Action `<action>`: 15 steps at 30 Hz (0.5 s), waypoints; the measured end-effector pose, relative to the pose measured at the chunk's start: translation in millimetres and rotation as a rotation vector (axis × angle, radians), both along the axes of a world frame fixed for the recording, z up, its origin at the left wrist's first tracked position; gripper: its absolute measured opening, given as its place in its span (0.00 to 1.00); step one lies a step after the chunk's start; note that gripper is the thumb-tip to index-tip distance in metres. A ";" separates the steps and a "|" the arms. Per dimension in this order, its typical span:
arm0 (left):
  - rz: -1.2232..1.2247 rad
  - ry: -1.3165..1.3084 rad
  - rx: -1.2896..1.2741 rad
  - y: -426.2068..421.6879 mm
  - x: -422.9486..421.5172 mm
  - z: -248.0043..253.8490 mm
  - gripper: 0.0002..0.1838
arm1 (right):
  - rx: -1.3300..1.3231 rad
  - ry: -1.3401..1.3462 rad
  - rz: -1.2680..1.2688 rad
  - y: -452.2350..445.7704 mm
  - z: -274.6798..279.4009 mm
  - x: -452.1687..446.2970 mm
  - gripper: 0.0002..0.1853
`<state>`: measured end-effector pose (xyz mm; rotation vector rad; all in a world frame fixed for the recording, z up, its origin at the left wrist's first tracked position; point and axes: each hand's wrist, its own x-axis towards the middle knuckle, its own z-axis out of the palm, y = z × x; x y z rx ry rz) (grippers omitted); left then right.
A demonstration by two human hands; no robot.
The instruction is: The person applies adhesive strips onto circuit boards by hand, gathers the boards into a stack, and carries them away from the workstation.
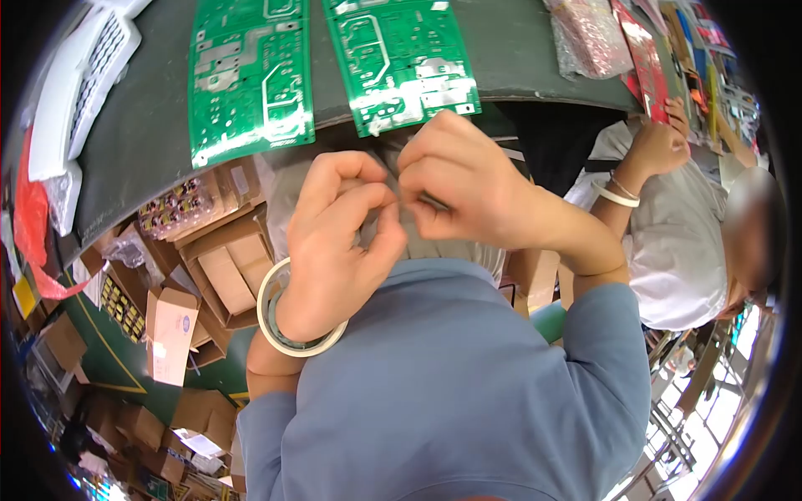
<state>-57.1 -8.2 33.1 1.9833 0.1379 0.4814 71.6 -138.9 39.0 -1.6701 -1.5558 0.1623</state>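
My left hand (338, 230) is closed, fingers curled and thumb pressed in, in front of my body below the table edge. A wide cream ring, like a roll of tape (270, 311), sits round my left wrist. Close beside it, my right hand (464, 179) is closed in a pinch. Anything small between the fingers of either hand is too hidden to make out. Just beyond the hands lie two green circuit boards, a left one (251, 79) and a right one (405, 63), at the front edge of the dark table (159, 108).
White trays (79, 92) stand on the table's left end, by red plastic (32, 200). Cardboard boxes (225, 271) with parts fill the floor at left. At right sits a co-worker (677, 234), a hand on a red strip (643, 63); bubble wrap (589, 42) lies nearby.
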 end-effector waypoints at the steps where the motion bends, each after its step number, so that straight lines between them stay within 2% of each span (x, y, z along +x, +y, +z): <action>1: -0.015 -0.009 -0.005 -1.4 1.5 0.2 0.06 | 0.071 -0.096 0.004 -2.1 -0.5 -0.9 0.13; 3: -0.061 -0.004 -0.198 -4.0 4.1 1.4 0.07 | 0.104 -0.184 -0.039 -10.6 2.8 -4.3 0.13; 4: 0.034 -0.077 -0.058 -4.9 10.3 -1.0 0.07 | 0.076 -0.100 -0.010 -17.3 8.6 -2.9 0.13; 5: 0.167 -0.005 -0.178 -5.0 14.2 -4.1 0.07 | 0.049 -0.011 0.023 -23.9 13.9 0.2 0.13; 7: 0.125 -0.061 0.127 -1.1 26.4 -0.8 0.07 | -0.150 0.011 -0.062 -36.3 25.5 19.7 0.10; 9: -0.057 -0.190 0.421 -20.1 41.5 -3.1 0.08 | -0.308 -0.003 -0.226 -42.8 21.0 52.2 0.08; 10: -0.103 -0.173 0.509 -26.7 46.6 -14.6 0.07 | -0.308 -0.006 -0.233 -42.2 18.4 59.8 0.08; 12: -0.107 -0.173 0.588 -29.6 53.2 -29.8 0.07 | -0.384 0.027 -0.085 -37.6 15.0 73.7 0.07; 15: -0.134 -0.141 0.665 -28.5 51.0 -32.8 0.07 | -0.456 0.004 -0.078 -30.7 11.8 75.4 0.07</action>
